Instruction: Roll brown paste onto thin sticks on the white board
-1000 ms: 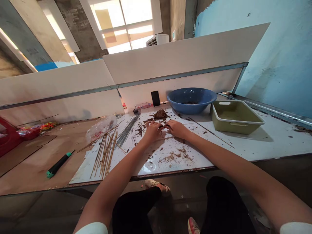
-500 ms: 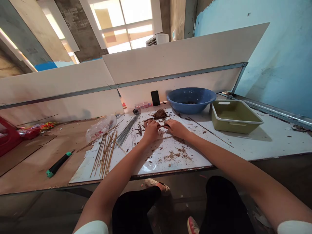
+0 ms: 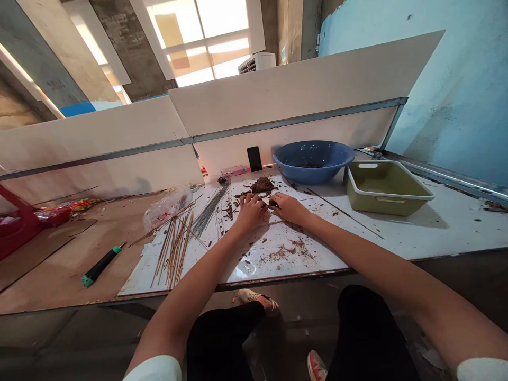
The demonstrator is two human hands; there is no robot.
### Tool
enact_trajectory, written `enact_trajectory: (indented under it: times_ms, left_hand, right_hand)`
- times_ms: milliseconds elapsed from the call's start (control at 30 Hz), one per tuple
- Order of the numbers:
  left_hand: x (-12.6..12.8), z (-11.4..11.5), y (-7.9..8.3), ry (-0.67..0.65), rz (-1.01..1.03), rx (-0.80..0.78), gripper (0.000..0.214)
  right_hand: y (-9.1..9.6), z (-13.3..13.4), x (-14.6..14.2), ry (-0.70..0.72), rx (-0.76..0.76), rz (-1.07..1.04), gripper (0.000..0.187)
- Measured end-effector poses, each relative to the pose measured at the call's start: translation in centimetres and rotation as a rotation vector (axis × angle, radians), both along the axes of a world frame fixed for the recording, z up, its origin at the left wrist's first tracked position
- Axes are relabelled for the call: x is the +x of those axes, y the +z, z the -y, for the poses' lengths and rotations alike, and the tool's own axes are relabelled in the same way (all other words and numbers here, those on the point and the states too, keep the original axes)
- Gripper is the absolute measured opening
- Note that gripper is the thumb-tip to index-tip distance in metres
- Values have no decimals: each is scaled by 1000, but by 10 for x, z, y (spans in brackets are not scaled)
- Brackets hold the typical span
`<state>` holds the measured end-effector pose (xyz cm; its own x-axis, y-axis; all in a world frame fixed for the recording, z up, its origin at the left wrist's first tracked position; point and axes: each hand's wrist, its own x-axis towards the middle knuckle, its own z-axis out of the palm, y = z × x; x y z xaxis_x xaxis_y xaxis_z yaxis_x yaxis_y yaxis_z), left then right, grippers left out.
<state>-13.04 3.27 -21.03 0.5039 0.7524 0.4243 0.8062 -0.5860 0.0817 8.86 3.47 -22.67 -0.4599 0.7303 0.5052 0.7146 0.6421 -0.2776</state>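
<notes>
My left hand (image 3: pixel 251 211) and my right hand (image 3: pixel 291 209) are close together low over the white board, fingers curled. Between their fingertips is a small dark brown piece of clay-like material, mostly hidden by the fingers. A lump of the same brown material (image 3: pixel 262 184) lies just beyond my hands, with flattened scraps around it. In front of my wrists, brown crumbs (image 3: pixel 291 250) are scattered over the board. A thin stick (image 3: pixel 278 223) lies close under my hands.
Thin bamboo sticks (image 3: pixel 172 246) and grey wires (image 3: pixel 210 211) lie left, near a plastic bag (image 3: pixel 164 209) and a black-green screwdriver (image 3: pixel 102 266). Behind stand a phone (image 3: pixel 254 159), a blue basin (image 3: pixel 313 164) and a green bin (image 3: pixel 387 205). A long stick (image 3: pixel 345 212) lies right.
My hands have drawn closer together, and the brown piece between them shows less. The whole view has shifted slightly.
</notes>
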Motion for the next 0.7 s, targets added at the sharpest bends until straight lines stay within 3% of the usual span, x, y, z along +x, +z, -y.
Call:
enact_trajectory:
  times_ms: [167, 300, 433, 600, 700]
  left_hand:
    - [2, -2, 0, 30, 29, -9, 17]
    - [1, -1, 1, 59, 39, 3, 25]
    - [2, 0, 1, 72, 84, 8, 14]
    - [0, -1, 1, 90, 104, 23, 24]
    - [-1, -1, 2, 79, 118, 26, 18]
  right_hand:
    - [1, 0, -2, -5, -4, 22, 9]
    - [2, 0, -2, -16, -31, 57, 19]
    - [2, 1, -3, -28, -16, 18, 9]
    - [5, 4, -3, -38, -49, 39, 16]
    - [6, 4, -2, -38, -39, 26, 9]
